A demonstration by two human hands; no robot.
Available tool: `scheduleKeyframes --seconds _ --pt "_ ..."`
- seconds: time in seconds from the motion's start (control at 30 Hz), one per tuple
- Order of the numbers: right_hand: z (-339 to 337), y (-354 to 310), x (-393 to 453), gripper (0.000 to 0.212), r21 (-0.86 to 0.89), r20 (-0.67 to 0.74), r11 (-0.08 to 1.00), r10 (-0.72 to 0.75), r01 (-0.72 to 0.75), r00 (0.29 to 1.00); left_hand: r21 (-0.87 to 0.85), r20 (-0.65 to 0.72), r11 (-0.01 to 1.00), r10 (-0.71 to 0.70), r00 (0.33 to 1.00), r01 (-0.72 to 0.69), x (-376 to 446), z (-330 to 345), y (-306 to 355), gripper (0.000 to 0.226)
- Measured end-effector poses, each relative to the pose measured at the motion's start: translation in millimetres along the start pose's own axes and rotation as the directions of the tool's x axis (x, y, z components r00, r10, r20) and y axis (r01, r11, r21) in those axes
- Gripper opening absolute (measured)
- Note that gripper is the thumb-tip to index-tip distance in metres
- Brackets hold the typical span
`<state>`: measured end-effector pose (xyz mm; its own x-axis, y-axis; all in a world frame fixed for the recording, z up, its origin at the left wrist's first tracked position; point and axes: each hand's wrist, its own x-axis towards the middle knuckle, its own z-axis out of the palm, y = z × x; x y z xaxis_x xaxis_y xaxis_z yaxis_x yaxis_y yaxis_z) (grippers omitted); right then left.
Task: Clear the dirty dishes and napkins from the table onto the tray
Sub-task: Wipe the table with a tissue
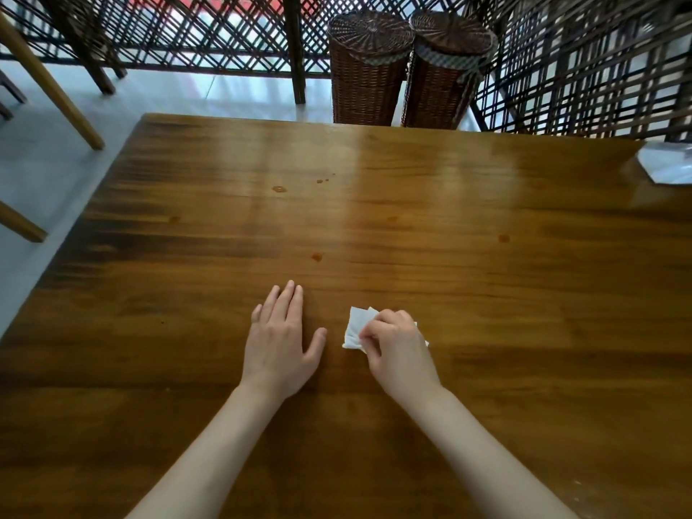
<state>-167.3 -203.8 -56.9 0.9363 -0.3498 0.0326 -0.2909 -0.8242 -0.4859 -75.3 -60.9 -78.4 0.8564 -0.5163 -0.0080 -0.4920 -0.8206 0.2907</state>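
Note:
A white folded napkin (355, 325) lies on the brown wooden table (374, 219), near its front middle. My right hand (397, 350) covers the napkin's right part, fingers curled, pinching it. My left hand (282, 342) lies flat on the table just left of the napkin, fingers straight and together, holding nothing. A pale grey flat thing, maybe the tray (666, 166), shows at the table's far right edge, cut off by the frame. No dishes are in view.
Several small droplets and stains (316, 256) dot the tabletop. Two tall wicker baskets (369, 69) stand behind the far edge, against a dark lattice screen (580, 69). Wooden chair legs (52, 88) stand on the pale floor to the left.

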Motion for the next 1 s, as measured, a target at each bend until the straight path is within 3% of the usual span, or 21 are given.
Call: scheduleKeyframes --seconds 0.17,0.33,0.43,0.53,1.0 --pt "-5.1 -6.7 -7.3 0.015 -0.018 -0.012 0.999 -0.031 0.031 0.999 0.023 -0.011 1.000 -0.001 1.000 0.002 0.3 5.8 0.0 0.073" --pt "0.2 -13.6 -11.3 0.026 -0.120 -0.167 0.970 0.191 -0.212 0.967 0.039 -0.014 0.999 -0.008 1.000 0.008 0.2 7.7 0.3 0.072" --pt "8.0 -19.2 -17.1 0.022 -0.130 -0.156 0.947 0.272 -0.293 0.950 0.039 -0.016 0.999 -0.006 1.000 0.007 0.1 7.6 -0.3 0.073" --pt "11.4 -20.5 -21.7 0.005 -0.142 -0.139 0.956 0.236 -0.256 0.962 0.038 -0.014 0.999 0.003 1.000 -0.003 -0.4 6.8 -0.2 0.073" --pt "7.7 -19.6 -20.1 0.014 -0.018 -0.049 0.997 0.077 -0.078 0.996 0.039 -0.009 0.999 -0.003 1.000 0.003 0.3 4.7 -0.6 0.070"
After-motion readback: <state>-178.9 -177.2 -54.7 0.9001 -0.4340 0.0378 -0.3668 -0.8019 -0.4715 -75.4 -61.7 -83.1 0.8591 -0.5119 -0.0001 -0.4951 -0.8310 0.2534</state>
